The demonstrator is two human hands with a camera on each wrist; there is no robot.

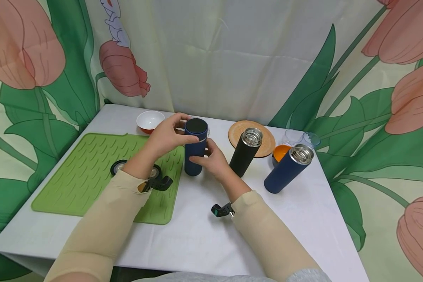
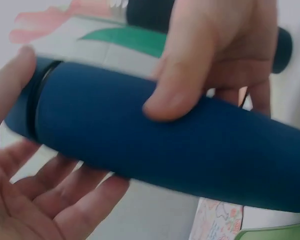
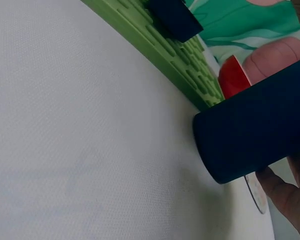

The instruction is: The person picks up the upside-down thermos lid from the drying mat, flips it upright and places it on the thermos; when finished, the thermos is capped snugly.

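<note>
A blue thermos (image 1: 194,150) with a dark-topped lid (image 1: 196,126) stands upright just right of the green mat. My left hand (image 1: 165,135) holds it around the lid, thumb in front and fingers behind. Lower down, my right hand (image 1: 215,160) grips the body between thumb and fingers. A dark ring shows between lid and body in the left wrist view, where my right thumb (image 2: 172,100) presses on the side. The bottom of the thermos (image 3: 250,125) is close over the white cloth in the right wrist view.
Round lids (image 1: 117,166) lie on the green mat (image 1: 88,172), partly hidden by my left arm. An open black thermos (image 1: 244,154) and an open blue thermos (image 1: 285,172) stand right. Behind are a red-and-white bowl (image 1: 150,118), a wooden plate (image 1: 235,131), an orange bowl (image 1: 281,150) and clear glasses (image 1: 311,139).
</note>
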